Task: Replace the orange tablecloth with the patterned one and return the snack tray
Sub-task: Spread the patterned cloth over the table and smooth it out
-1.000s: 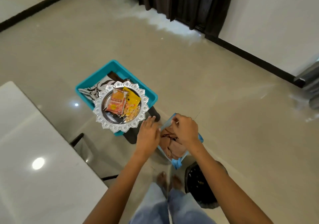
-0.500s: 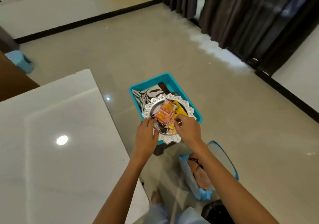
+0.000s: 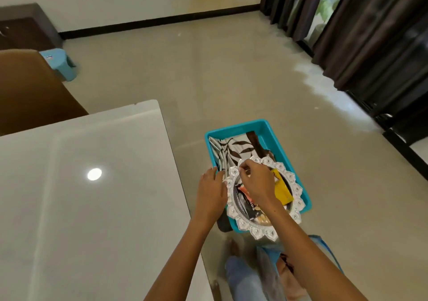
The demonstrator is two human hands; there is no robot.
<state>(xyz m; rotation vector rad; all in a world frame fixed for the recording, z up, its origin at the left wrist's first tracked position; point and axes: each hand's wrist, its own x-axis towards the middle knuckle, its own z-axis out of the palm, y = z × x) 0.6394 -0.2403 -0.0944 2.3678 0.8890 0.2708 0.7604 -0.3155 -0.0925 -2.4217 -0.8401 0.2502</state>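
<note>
The silver scalloped snack tray [image 3: 297, 195] with snack packets lies on top of a teal bin [image 3: 273, 130] on the floor. Under it in the bin is the folded leaf-patterned tablecloth [image 3: 234, 149]. My left hand [image 3: 212, 190] grips the tray's left rim. My right hand [image 3: 256, 180] reaches over the tray and pinches its far rim. The orange tablecloth [image 3: 290, 275] sits bundled in a blue bag [image 3: 328, 249] by my feet. The white table [image 3: 81, 196] at my left is bare.
A brown chair back [image 3: 30, 92] stands beyond the table, with a small blue stool [image 3: 61, 63] behind it. Dark curtains [image 3: 370, 36] hang along the right wall. Open tiled floor stretches past the bin. A dark object lies under the bin's near corner.
My hands left the blue bag and moved to the snack tray; both now hold its rim. My view swung left, bringing more of the white table in.
</note>
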